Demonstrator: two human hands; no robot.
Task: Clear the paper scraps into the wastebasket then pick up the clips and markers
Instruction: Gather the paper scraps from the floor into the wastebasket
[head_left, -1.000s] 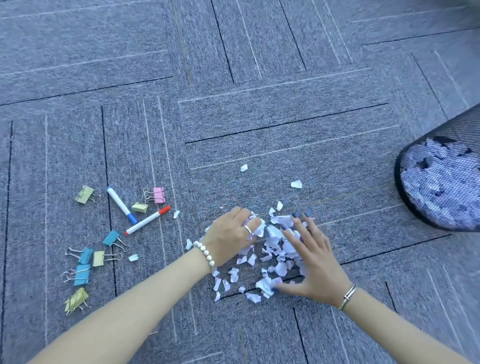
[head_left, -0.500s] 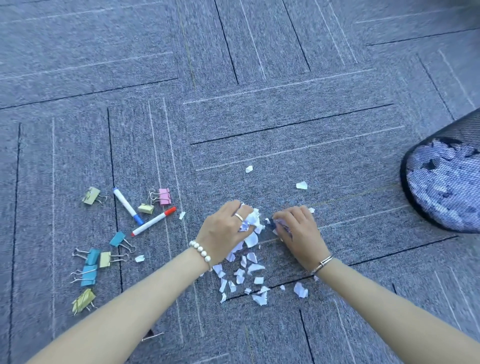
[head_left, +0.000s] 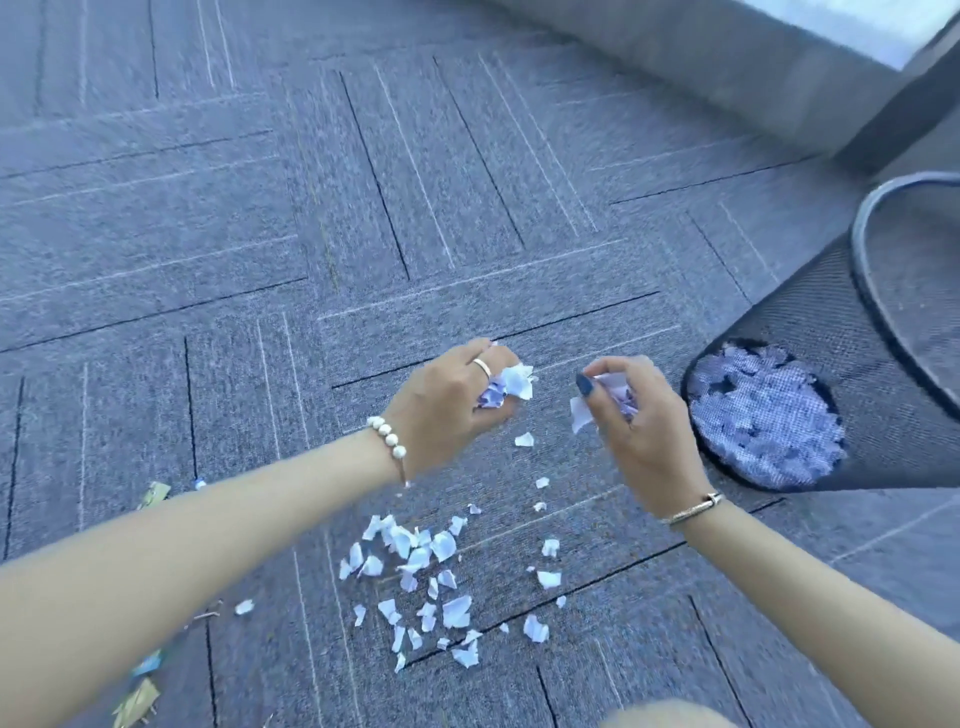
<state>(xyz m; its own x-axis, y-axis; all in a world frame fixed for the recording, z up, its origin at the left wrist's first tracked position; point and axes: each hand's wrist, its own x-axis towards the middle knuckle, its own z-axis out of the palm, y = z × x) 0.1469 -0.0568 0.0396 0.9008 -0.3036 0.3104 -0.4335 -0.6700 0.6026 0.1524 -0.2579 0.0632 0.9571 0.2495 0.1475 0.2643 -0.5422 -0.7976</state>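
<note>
Now, our hands: we hold the left hand (head_left: 447, 400) and right hand (head_left: 636, 415) raised off the carpet (head_left: 363, 234), each clenched around a bunch of paper scraps, carrying them as we judge toward the wastebasket (head_left: 841, 332).
Left bunch: white scraps (head_left: 511, 387) poke out between the curled fingers.
Right bunch: scraps (head_left: 613, 397) are pinched under the thumb, one piece hanging loose.
Wastebasket: it lies tipped on its side to our right, mouth facing away, earlier scraps showing through its mesh bottom.
Left on floor: a scatter of scraps (head_left: 426, 566) lies beneath our forearms, so the clearing seems part done.
Clips: a few clips (head_left: 136, 702) peek out at the lower left edge, blurred.
Hidden: our left forearm covers most clips; we cannot make out the markers for sure.
</note>
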